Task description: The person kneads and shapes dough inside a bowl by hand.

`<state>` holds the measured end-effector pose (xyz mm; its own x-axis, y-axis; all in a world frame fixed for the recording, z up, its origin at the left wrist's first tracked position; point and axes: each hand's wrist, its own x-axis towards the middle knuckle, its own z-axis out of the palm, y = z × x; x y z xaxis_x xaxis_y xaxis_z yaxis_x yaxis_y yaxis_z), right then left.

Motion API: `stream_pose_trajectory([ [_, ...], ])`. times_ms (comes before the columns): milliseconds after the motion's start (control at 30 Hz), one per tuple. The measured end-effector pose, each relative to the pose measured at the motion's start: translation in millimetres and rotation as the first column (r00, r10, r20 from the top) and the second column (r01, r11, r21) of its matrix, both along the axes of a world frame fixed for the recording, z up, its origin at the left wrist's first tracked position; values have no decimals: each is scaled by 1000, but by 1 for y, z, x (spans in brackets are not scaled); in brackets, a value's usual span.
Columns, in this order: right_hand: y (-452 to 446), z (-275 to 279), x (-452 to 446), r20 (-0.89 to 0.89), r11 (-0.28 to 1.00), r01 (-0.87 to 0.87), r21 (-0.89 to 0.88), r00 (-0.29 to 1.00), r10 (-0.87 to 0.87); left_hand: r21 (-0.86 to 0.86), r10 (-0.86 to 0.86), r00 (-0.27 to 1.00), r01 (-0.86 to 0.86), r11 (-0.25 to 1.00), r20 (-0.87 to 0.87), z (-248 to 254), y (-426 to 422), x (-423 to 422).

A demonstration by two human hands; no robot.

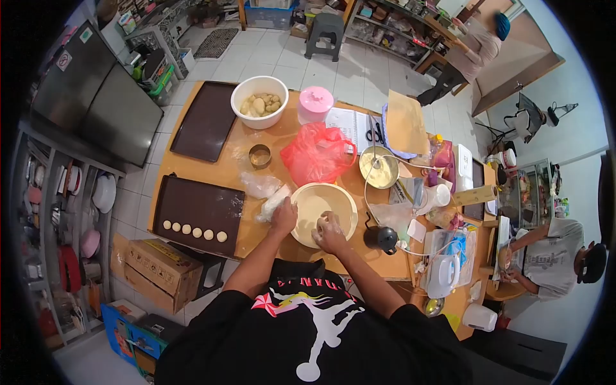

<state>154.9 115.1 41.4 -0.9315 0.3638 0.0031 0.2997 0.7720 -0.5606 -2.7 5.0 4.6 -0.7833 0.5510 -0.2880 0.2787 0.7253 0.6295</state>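
A wide cream bowl [347, 204] stands on the table right in front of me. My left hand [284, 215] is at its left rim, fingers bent and apparently gripping the edge. Beside that hand lies a clear plastic bag [273, 204] with something white in it. Inside the bowl, toward its near right side, my right hand [329, 232] is closed with curled fingers; what they hold is hidden. Several small pale dough balls [197, 233] sit in a row on a dark baking tray [196, 200] to the left.
A second dark tray [204, 122], a white tub of dough pieces [260, 82], a metal ring [260, 156], a pink canister [315, 102] and a red plastic bag [317, 154] surround the bowl. Right are a mixing bowl [378, 168] and a black pitcher [382, 237]. Two people are farther right.
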Motion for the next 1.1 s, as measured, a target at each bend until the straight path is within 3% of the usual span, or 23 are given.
stream_pose_trajectory([
  [33, 1, -7, 2, -16, 1000, 21, -16, 1000, -21, 13, -8, 1000, 8, 1000, 0, 3, 0, 0],
  [100, 4, -18, 3, 128, 990, 47, -135, 991, -30, 16, -36, 999, 36, 999, -6, 2, -2, -2],
  [200, -4, -23, 1, -24, 985, 29, -171, 999, -34, 3, -76, 997, 76, 997, -22, -1, 0, -4],
  [300, -5, -36, -12, 95, 988, 157, 9, 983, -157, 12, -59, 998, 59, 998, -32, 2, 1, -2],
  [400, -9, -32, -22, 55, 933, 124, 338, 987, -151, 25, -58, 997, 59, 998, -41, -1, 0, -2],
  [500, -10, -33, -32, 56, 896, 229, 381, 961, -269, 6, -64, 998, 64, 998, -28, -4, 2, -2],
  [600, -9, -34, -38, 52, 903, 278, 329, 949, -311, -22, -83, 997, 83, 996, -9, -3, -1, -2],
  [700, -1, -33, -36, 162, 948, 257, 187, 944, -288, -21, -93, 995, 93, 995, -20, 2, -1, -5],
  [800, 9, -41, -30, 193, 923, 367, -117, 920, -341, -45, -112, 994, 111, 993, -15, 8, 2, -3],
  [900, 24, -35, -13, 380, 964, 233, -133, 910, -167, -91, -128, 991, 130, 987, 24, 15, 2, -8],
  [1000, 24, -25, -8, 506, 976, 210, -58, 849, -153, -131, -140, 988, 147, 981, 61, 26, 3, -9],
  [1067, 28, -33, -1, 468, 956, 264, -125, 866, -178, -149, -120, 984, 139, 979, 131, 50, 3, -7],
  [1100, 29, -36, 0, 447, 945, 284, -161, 875, -187, -62, -121, 992, 124, 990, 44, 60, 1, -4],
])
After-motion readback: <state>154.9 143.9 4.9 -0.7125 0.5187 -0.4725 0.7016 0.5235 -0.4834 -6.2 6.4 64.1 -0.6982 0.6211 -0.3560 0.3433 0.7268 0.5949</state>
